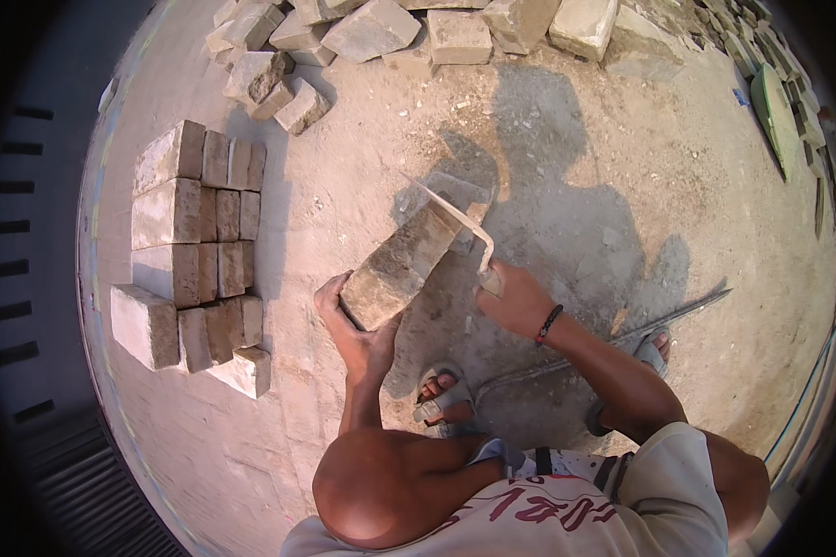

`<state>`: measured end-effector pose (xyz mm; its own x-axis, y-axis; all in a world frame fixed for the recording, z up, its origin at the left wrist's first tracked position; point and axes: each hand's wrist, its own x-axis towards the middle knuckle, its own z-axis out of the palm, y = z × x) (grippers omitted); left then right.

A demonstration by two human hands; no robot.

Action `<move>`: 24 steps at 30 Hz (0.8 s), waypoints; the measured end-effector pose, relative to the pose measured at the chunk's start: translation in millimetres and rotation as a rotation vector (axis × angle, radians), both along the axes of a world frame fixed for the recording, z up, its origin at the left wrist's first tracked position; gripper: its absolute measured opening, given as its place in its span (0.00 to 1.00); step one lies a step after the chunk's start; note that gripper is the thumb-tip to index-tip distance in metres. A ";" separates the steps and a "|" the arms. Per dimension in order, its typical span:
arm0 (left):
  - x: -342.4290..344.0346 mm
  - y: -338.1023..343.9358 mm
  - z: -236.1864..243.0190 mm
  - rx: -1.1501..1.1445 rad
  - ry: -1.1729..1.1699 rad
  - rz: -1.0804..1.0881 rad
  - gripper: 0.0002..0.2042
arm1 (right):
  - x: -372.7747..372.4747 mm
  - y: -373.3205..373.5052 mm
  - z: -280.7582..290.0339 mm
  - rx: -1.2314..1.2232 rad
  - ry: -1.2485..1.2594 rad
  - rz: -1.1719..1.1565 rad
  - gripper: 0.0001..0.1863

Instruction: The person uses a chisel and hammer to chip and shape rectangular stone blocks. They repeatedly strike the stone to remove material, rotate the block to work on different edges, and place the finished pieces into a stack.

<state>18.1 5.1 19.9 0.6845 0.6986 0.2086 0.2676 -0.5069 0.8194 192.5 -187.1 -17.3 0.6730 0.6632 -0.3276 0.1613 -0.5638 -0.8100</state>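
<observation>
My left hand (356,339) grips the near end of a long, worn brick (392,269), with fingers and thumb on its opposite sides. The brick points away and to the right, one long face turned up. In my right hand (520,302) is a trowel (455,212), its handle wrapped by my fingers. The trowel's thin blade appears nearly edge-on and crosses over the brick's far end. Whether the blade touches the brick I cannot tell. Beneath the far end lies a greyish, shadowed patch, partly hidden by the brick.
At left stands a stack of bricks (200,251) in rows. A loose brick pile (372,32) lies along the far side. A thin long bar (613,336) lies by my sandalled feet. At far right a green curved object (771,116) leans near more bricks.
</observation>
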 end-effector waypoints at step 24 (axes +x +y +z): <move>8.5 7.4 15.6 0.071 0.017 0.022 0.42 | -7.4 15.1 123.9 0.223 0.101 0.093 0.16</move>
